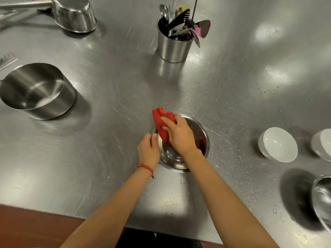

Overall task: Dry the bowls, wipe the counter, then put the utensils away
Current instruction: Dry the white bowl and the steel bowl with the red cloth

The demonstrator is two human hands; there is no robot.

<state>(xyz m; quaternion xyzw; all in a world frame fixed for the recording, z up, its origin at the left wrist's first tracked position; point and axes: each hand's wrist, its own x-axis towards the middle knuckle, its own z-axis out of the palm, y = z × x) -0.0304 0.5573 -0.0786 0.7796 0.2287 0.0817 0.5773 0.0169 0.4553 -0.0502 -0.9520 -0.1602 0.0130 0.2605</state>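
Note:
A small steel bowl (202, 138) stands upright on the steel counter (107, 104), near the middle. My left hand (148, 149) grips its left rim. My right hand (179, 135) presses a crumpled red cloth (162, 122) against the bowl's far left inner wall; part of the cloth sticks out over the rim. Two white bowls (279, 145) (322, 145) lie tilted at the right. Another steel bowl (322, 199) is cut off by the right edge. A steel canister (173, 47) at the back holds several utensils, among them a whisk and a pink spatula (203, 28).
A large steel pot (37, 92) leans on its side at the left. A steel saucepan (75, 15) lies upside down at the back left. Water drops dot the counter to the right of the bowl. The counter's front edge runs below my forearms.

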